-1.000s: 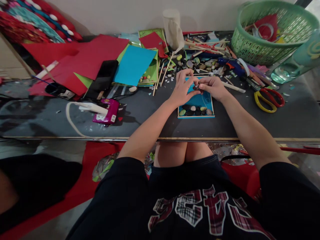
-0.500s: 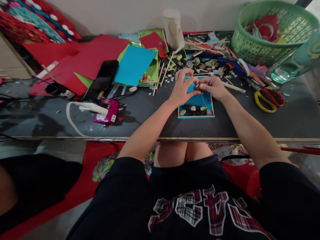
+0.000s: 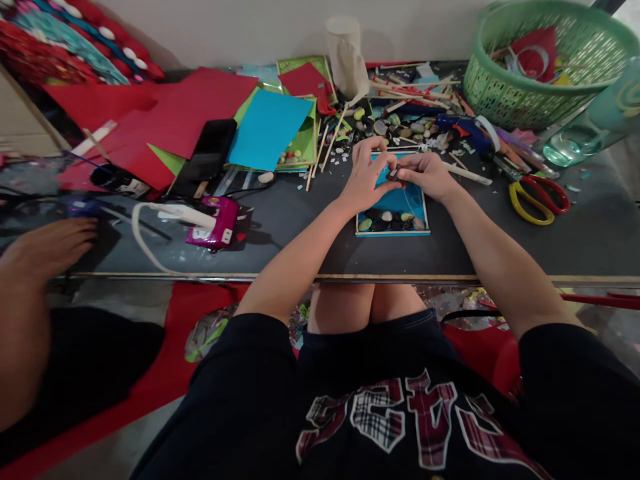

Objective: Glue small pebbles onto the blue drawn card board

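My left hand [image 3: 364, 175] and my right hand [image 3: 425, 175] meet above a small blue board [image 3: 407, 200] on the dark table. Their fingertips pinch one small dark pebble [image 3: 393, 174] between them. A row of small pebbles [image 3: 390, 221], dark, white and green, lies along the board's near edge. Loose pebbles [image 3: 400, 127] and wooden sticks lie scattered just beyond my hands.
Scissors [image 3: 537, 197] with red and yellow handles lie at the right. A green basket [image 3: 545, 63] stands at the back right, a blue glue gun [image 3: 463, 127] before it. Coloured paper sheets [image 3: 267, 127] and a black phone [image 3: 205, 157] lie at the left. Another person's hand [image 3: 47, 247] reaches over the table's left edge.
Another person's hand has come into view at the far left, over the table edge. My own hands have kept their place, still pinching the pebble.
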Motion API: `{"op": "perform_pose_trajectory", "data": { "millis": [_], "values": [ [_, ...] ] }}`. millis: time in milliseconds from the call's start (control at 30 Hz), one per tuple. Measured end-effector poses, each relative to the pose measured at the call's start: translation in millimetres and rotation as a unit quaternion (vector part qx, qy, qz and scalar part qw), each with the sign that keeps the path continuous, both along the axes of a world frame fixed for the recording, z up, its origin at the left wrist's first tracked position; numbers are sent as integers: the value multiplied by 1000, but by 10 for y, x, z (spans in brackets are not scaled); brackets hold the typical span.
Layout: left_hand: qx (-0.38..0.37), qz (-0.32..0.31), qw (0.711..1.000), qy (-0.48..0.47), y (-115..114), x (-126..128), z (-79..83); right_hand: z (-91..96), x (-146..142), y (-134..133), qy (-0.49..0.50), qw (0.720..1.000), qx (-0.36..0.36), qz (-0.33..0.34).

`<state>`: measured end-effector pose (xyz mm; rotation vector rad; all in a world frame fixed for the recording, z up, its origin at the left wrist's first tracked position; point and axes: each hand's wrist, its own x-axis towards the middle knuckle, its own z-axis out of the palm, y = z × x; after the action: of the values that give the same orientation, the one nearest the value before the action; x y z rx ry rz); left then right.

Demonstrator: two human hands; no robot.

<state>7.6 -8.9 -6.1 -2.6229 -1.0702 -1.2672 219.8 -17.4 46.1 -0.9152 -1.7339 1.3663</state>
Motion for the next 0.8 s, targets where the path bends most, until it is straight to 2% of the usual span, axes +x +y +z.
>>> {"op": "perform_pose_trajectory", "data": {
  "millis": [200, 433, 800],
  "values": [
    [-15, -6, 999, -30, -22, 24, 14, -6, 1, 11, -1, 1000, 16, 9],
    [-20, 1, 1000, -6, -34, 10, 29, -27, -2, 18, 1, 1000, 16, 5],
    [-44, -4, 997, -64, -32, 39, 25, -49, -1, 22, -1, 1000, -2, -18]
  ]
}}
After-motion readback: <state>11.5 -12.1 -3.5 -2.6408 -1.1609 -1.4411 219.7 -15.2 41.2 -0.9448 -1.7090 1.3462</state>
